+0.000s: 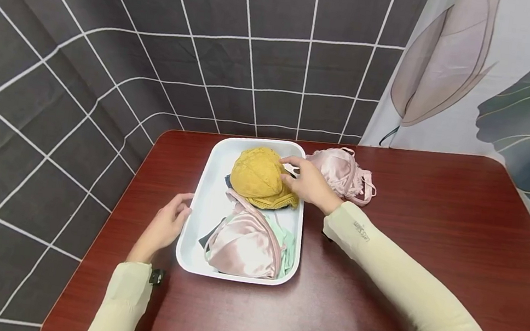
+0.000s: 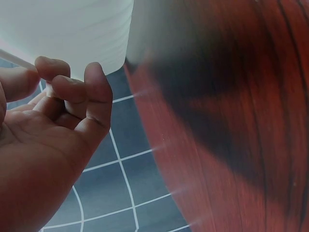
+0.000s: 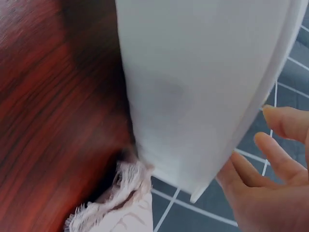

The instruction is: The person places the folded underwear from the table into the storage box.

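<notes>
A white tray [image 1: 215, 181] holds folded bras. The mustard-yellow bra [image 1: 256, 173] lies in its far half, partly over dark fabric. Nearer the front is a pink satin bra [image 1: 246, 246], with mint-green fabric [image 1: 288, 248] beside and under it. My left hand [image 1: 165, 225] is at the tray's left edge; in the left wrist view its loosely bent fingers [image 2: 99, 89] lie against the outer wall. Across the right rim reaches my right hand [image 1: 310, 182], fingers spread by the yellow bra's right side. Whether the fingertips touch the bra is unclear.
Another pink satin bra [image 1: 341, 169], with lacy edging and straps, lies on the red-brown wooden table [image 1: 436, 225] just right of the tray. Behind the table hangs a dark grey cloth with a white grid [image 1: 277, 67], and a leaf-patterned cloth [image 1: 446, 61] is at the right.
</notes>
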Demonstrator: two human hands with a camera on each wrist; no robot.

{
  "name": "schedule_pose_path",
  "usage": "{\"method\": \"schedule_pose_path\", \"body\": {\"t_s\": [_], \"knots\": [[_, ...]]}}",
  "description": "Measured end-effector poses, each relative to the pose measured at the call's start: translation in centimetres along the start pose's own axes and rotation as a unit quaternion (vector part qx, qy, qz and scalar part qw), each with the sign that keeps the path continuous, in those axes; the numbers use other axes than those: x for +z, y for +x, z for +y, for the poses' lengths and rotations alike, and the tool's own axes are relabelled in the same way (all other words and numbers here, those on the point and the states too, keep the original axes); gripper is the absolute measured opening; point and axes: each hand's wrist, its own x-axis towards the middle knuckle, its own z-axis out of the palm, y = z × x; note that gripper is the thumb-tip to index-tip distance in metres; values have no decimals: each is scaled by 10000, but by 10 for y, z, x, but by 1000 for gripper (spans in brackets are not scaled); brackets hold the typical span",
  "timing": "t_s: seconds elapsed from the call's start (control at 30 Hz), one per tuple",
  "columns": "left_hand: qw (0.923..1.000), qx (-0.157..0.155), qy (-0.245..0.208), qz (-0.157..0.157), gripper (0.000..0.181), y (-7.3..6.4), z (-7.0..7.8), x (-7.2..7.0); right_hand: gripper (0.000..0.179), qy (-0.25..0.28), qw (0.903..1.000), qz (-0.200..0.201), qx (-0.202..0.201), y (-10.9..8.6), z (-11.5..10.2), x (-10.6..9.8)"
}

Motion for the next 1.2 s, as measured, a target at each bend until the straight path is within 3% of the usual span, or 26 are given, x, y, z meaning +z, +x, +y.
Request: {"method": "schedule_pose_path", "body": {"t_s": [0.2, 0.43, 0.8, 1.2], "knots": [[10000, -27, -11, -2, 37, -1, -1, 0, 36, 32, 9984, 566, 6, -4, 14, -14], [10000, -9, -33, 9, 37, -1, -1, -1, 35, 498, 9954, 813, 80, -9, 33, -30], [10000, -51, 12, 18, 37, -1, 0, 0, 41, 63, 9904, 1216, 650, -26, 64, -56], [10000, 34, -15, 41, 37, -1, 1, 0, 63, -308, 9807, 1426, 1299, -35, 102, -60]]}}
